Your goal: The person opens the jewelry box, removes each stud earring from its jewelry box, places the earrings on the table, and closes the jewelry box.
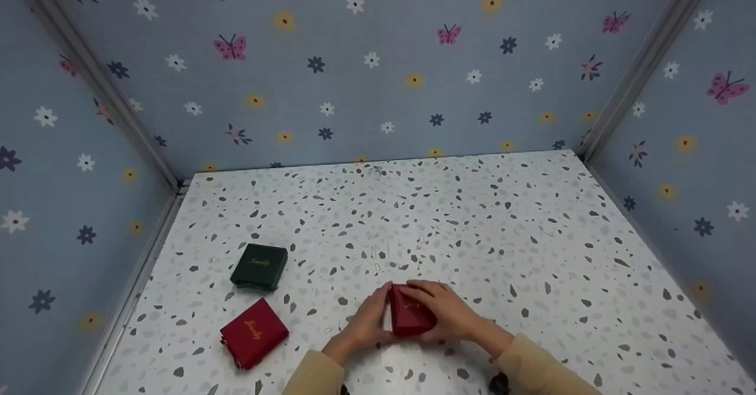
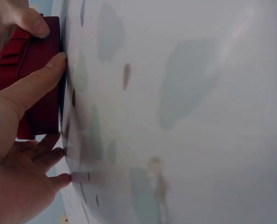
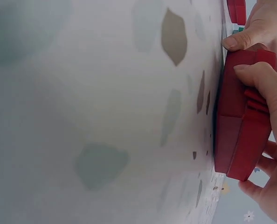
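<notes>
A red jewelry box (image 1: 406,322) with gold lettering on top and a folded ribbon detail (image 3: 257,103) on its near side sits on the speckled tabletop between both hands. My left hand (image 1: 369,322) holds its left side, thumb along the near face and the other fingers behind. From the right, my right hand (image 1: 452,312) grips it, fingers over the top and far edge, thumb on the near side. The box looks closed in the wrist views. To the left lie a second red jewelry box (image 1: 255,333), turned at an angle, and a dark green one (image 1: 260,266).
The white terrazzo-patterned table (image 1: 502,224) is bordered at the back by a blue flowered panel (image 1: 378,46). Similar panels stand at the left and right, with metal posts (image 1: 641,67) in the corners.
</notes>
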### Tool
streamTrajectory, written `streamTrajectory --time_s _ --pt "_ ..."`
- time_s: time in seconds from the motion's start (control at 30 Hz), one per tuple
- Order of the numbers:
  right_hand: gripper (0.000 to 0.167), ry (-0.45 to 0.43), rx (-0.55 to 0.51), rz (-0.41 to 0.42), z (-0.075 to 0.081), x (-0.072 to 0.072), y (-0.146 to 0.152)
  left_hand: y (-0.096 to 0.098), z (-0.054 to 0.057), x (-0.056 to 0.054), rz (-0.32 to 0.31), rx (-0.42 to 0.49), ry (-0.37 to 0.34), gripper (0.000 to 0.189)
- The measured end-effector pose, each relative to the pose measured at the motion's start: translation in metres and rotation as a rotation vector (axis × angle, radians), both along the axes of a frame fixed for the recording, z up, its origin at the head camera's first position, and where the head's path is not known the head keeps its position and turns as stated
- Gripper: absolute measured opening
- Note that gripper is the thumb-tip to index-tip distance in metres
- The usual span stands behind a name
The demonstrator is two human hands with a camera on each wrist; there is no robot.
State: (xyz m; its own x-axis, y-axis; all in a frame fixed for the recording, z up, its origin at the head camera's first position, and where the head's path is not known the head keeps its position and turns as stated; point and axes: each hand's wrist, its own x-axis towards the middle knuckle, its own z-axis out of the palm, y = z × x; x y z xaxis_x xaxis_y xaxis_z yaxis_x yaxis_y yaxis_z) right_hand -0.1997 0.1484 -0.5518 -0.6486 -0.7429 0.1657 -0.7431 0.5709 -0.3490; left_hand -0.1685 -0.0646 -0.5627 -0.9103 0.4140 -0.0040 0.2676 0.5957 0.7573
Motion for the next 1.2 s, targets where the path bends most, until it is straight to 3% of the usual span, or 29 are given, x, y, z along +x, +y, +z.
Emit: streamTrajectory --time_s 0.4,0.57,0.67,0.93,1.2 --pt "0.092 -0.053 -0.006 -0.001 -0.001 -0.001 0.002 0.001 -0.001 -0.001 0.005 -0.003 0.006 0.103" --pt "0.092 -0.078 -0.043 0.003 0.002 -0.002 0.003 0.000 -0.002 -0.001 -0.017 0.031 0.058 0.100" --pt "0.092 -0.076 -0.058 0.005 0.004 -0.003 0.004 -0.001 -0.002 -0.002 -0.030 0.047 0.092 0.098" --pt "0.091 -0.021 -0.102 0.019 0.009 -0.002 0.007 -0.001 -0.002 -0.002 -0.042 0.032 0.077 0.090" --pt "0.091 -0.055 -0.113 -0.051 0.013 0.000 0.017 0.001 -0.003 -0.005 -0.036 0.015 0.084 0.088"
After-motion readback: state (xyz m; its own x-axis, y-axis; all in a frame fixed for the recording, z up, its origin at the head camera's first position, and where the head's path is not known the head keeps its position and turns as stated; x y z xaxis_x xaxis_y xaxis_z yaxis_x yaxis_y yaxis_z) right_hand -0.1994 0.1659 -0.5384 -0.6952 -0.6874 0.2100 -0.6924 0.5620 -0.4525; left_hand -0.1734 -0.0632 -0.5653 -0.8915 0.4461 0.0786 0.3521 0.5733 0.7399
